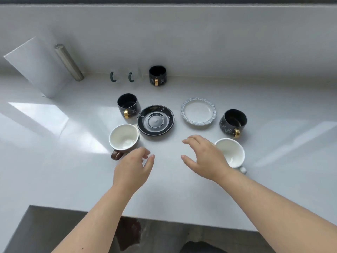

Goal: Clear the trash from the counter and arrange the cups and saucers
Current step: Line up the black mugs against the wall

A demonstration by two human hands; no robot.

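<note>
No trash showing on the counter point(54, 179) so that bit looks done, but both hands are hovering empty with fingers spread, left hand point(134, 168) beside a white cup point(124, 136), right hand point(204, 157) touching another point(230, 152), saucers point(155, 119) just beyond sitting bare.

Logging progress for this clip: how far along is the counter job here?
No trash shows on the white counter, so clearing looks done. Both the left hand and right hand hover open, holding nothing. Left: the black glossy saucer and the white ruffled saucer sit bare, cups scattered around.
</note>
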